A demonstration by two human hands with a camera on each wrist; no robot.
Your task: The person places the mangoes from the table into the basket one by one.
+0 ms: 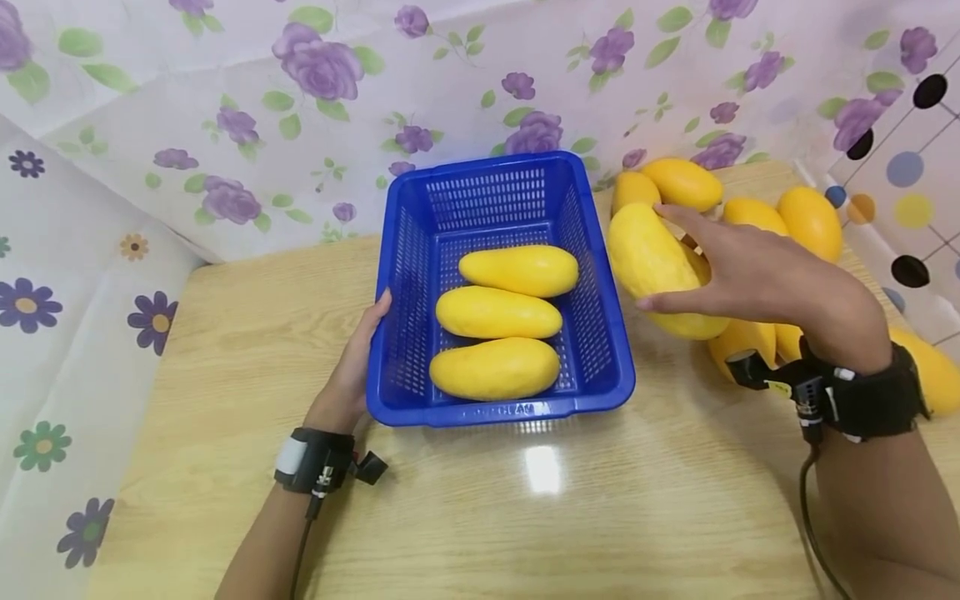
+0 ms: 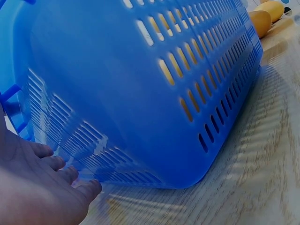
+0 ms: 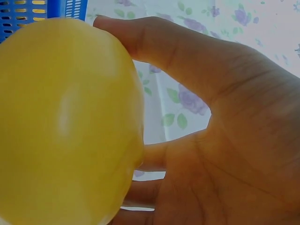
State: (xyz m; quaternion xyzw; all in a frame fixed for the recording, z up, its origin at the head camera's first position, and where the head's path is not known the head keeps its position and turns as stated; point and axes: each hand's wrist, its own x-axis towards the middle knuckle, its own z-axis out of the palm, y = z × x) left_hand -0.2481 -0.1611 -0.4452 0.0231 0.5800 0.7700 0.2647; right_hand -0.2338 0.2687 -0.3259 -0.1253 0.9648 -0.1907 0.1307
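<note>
Gripping a yellow mango (image 1: 651,254), right hand (image 1: 772,271) partly hiding other mangoes (image 1: 812,223), left hand (image 1: 347,371) outstretched against blue basket (image 1: 450,413)

We see moulded plastic in the blue basket (image 1: 450,414), its rim smooth and faintly glossy, its walls pierced with slots. The held fruit (image 1: 651,250) looks smooth and waxy, slightly dimpled, with a soft sheen; the three fruits (image 1: 498,312) inside the basket have a similar low gloss. We notice wood grain on the worktop (image 1: 480,525), its shiny finish mirroring light. The flowered sheet (image 1: 465,100) looks thin and creased, the wrist straps (image 1: 873,398) like matt black cloth.
</note>
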